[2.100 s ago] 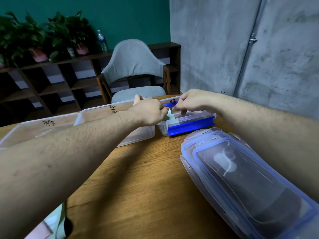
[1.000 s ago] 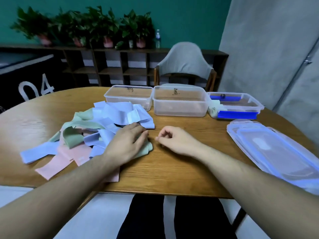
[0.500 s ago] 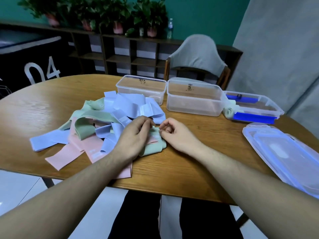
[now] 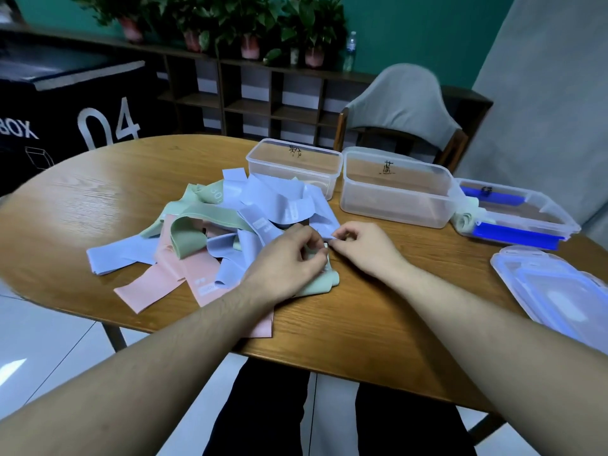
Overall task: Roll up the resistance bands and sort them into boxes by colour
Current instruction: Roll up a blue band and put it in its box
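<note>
Pinching one band's end beside the band pile (image 4: 210, 235), left hand (image 4: 289, 261) and right hand (image 4: 362, 245) begin rolling; tight, even turns come next

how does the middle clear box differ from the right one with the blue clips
The middle clear plastic box looks empty and taller; the right clear plastic box with blue clips is shallower and has a rolled pale green band at its left end. The middle box's wall is plain. Both are lidless, with a handwritten mark.

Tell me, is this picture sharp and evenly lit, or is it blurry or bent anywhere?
Head view: the table edge bows from the wide lens; pale glare lies on its far left; the chair and lids look smeared; the hands and bands are fairly sharp.
</note>
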### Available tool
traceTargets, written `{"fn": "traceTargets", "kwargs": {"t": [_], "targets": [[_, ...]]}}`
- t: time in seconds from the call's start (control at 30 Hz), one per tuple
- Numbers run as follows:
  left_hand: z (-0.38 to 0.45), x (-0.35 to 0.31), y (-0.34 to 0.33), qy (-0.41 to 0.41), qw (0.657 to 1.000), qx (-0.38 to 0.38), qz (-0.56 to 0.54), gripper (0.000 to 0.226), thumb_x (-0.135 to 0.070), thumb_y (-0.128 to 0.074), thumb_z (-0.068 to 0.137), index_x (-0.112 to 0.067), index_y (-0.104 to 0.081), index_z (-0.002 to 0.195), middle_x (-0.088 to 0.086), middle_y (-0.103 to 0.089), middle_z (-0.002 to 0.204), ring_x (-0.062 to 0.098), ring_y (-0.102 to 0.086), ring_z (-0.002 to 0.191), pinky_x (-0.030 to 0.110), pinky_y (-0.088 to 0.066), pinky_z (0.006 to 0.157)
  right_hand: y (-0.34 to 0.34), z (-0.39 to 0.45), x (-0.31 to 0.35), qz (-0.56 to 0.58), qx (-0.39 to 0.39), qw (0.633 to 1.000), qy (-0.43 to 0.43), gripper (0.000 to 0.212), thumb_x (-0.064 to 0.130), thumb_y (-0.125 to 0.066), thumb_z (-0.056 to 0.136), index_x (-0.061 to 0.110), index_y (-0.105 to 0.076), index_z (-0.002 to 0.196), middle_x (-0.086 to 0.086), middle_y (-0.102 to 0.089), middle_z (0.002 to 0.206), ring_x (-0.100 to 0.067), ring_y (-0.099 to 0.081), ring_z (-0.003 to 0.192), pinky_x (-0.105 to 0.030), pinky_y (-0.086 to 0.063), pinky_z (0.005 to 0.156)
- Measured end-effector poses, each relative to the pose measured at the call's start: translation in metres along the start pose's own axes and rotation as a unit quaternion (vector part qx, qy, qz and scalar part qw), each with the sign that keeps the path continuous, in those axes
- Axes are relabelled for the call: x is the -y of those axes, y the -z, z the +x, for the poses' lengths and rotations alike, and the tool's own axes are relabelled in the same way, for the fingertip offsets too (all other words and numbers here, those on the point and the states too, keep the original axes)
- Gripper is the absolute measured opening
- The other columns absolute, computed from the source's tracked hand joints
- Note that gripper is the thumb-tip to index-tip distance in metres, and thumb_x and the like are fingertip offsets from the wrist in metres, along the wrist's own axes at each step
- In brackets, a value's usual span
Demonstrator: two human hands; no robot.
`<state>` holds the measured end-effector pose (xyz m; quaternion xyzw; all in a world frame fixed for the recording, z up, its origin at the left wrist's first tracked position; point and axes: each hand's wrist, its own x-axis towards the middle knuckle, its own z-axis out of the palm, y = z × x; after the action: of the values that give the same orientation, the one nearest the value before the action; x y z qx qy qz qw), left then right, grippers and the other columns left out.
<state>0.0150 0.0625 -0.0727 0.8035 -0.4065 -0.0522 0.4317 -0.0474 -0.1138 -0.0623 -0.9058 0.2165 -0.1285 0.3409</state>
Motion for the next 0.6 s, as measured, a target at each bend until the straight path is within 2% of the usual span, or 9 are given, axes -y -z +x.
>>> {"fn": "traceTargets", "kwargs": {"t": [0.07, 0.2, 0.3, 0.4, 0.5, 0.6], "targets": [[0.0, 0.0, 0.001, -0.007, 1.0, -0.001, 0.008, 0.009, -0.039, -0.06, 0.087, -0.031, -0.055, 0.088, -0.014, -0.057, 0.092, 0.004, -0.056, 0.085, 0.034, -0.048, 0.082, 0.003, -0.013, -0.005, -0.005, -0.019, 1.0, 0.023, 0.012, 0.024, -0.074, 0.082, 0.029, -0.063, 0.077, 0.011, -0.05, 0.071, -0.01, -0.048, 0.068, -0.026, -0.037, 0.062], [-0.001, -0.002, 0.001, -0.03, 0.997, 0.017, 0.064, 0.01, -0.037, -0.063, 0.087, -0.031, -0.055, 0.085, -0.015, -0.056, 0.091, 0.004, -0.054, 0.085, 0.027, -0.045, 0.078, 0.017, -0.039, -0.018, -0.063, -0.061, 0.993, 0.082, 0.023, 0.017, -0.072, 0.073, 0.023, -0.049, 0.074, 0.011, -0.05, 0.095, -0.014, -0.046, 0.093, -0.03, -0.038, 0.079], [-0.002, -0.003, -0.002, -0.091, 0.986, 0.025, 0.139, 0.012, -0.039, -0.059, 0.085, -0.028, -0.058, 0.081, -0.014, -0.054, 0.083, 0.011, -0.053, 0.085, 0.033, -0.046, 0.08, 0.028, -0.054, -0.029, -0.076, -0.042, 0.991, 0.106, 0.026, 0.011, -0.066, 0.076, 0.021, -0.042, 0.074, 0.013, -0.055, 0.118, -0.013, -0.045, 0.11, -0.026, -0.033, 0.089], [-0.002, -0.001, -0.004, -0.135, 0.972, 0.022, 0.193, 0.022, -0.045, -0.048, 0.081, -0.026, -0.058, 0.081, -0.011, -0.055, 0.083, 0.018, -0.055, 0.084, 0.04, -0.048, 0.079, 0.037, -0.064, -0.038, -0.055, -0.027, 0.992, 0.11, 0.021, 0.004, -0.057, 0.078, 0.017, -0.041, 0.072, 0.016, -0.059, 0.116, -0.005, -0.045, 0.123, -0.027, -0.035, 0.096], [-0.005, -0.003, -0.007, -0.162, 0.962, 0.016, 0.219, 0.028, -0.047, -0.043, 0.084, -0.025, -0.06, 0.089, -0.009, -0.057, 0.092, 0.019, -0.057, 0.087, 0.037, -0.047, 0.078, 0.044, -0.072, -0.044, -0.03, -0.01, 0.995, 0.096, 0.025, 0.004, -0.05, 0.076, 0.024, -0.036, 0.074, 0.015, -0.062, 0.116, -0.006, -0.049, 0.113, -0.024, -0.039, 0.088], [-0.009, -0.002, -0.007, -0.178, 0.957, 0.014, 0.229, 0.027, -0.046, -0.043, 0.087, -0.026, -0.059, 0.095, -0.009, -0.054, 0.1, 0.017, -0.056, 0.088, 0.031, -0.04, 0.075, 0.05, -0.08, -0.045, -0.056, 0.025, 0.994, 0.086, 0.028, 0.01, -0.052, 0.076, 0.03, -0.033, 0.083, 0.005, -0.06, 0.093, -0.019, -0.048, 0.087, -0.029, -0.036, 0.069]]}}
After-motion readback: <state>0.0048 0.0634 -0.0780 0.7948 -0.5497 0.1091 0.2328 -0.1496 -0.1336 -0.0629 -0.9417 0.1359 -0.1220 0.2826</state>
